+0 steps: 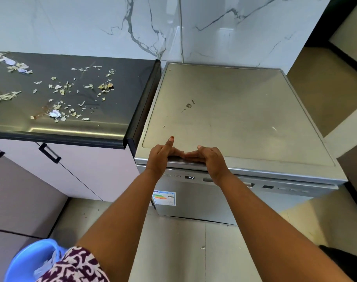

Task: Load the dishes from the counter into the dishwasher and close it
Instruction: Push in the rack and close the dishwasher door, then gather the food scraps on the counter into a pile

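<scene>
Resting on the front top edge of the freestanding silver stainless-steel dishwasher, both hands sit side by side, fingertips nearly meeting. Left hand lies on the lip with its index finger raised straight; right hand curls its fingers over the same lip. Door below the hands looks closed, display reads P2. Left of the left hand, the dark glossy stone table carries only scattered pale peel scraps; no dishes in view. Risk: door may not have latched fully, so the cycle won't start; pushing on the lid rather than the door won't seat it.
</scene>
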